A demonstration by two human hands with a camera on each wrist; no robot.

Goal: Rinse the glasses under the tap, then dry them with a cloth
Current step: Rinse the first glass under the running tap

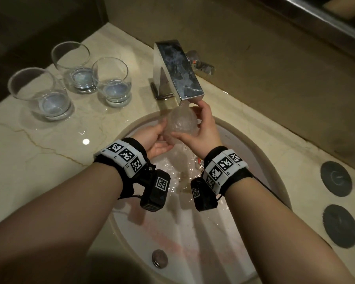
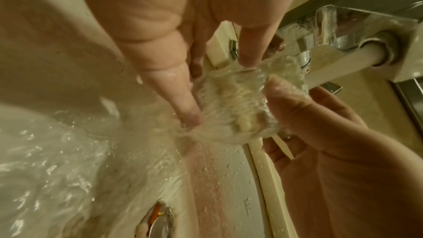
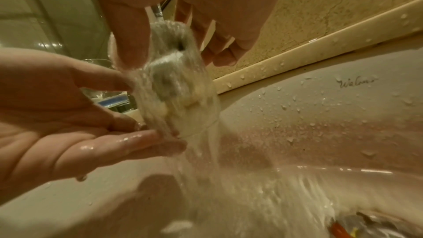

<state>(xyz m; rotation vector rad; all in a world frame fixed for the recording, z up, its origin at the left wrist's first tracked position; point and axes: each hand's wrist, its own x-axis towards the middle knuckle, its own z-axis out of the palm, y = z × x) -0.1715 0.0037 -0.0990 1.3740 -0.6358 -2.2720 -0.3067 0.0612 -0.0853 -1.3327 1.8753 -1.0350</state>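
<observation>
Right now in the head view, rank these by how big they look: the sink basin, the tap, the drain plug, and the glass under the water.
1. Sink basin, by far the largest.
2. Tap.
3. Glass under the water, partly hidden by both hands, so its rank below the tap is less sure.
4. Drain plug, smallest.

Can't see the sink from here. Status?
Both hands, left and right, hold clear glass tumbler under running chrome tap. Nothing blocking.

Clear glass (image 1: 180,125) under tap (image 1: 177,71), water pouring over it, prob. upside down, above sink. 3 more glasses (image 1: 111,83) upright on counter left of tap, w/ a little water.
</observation>
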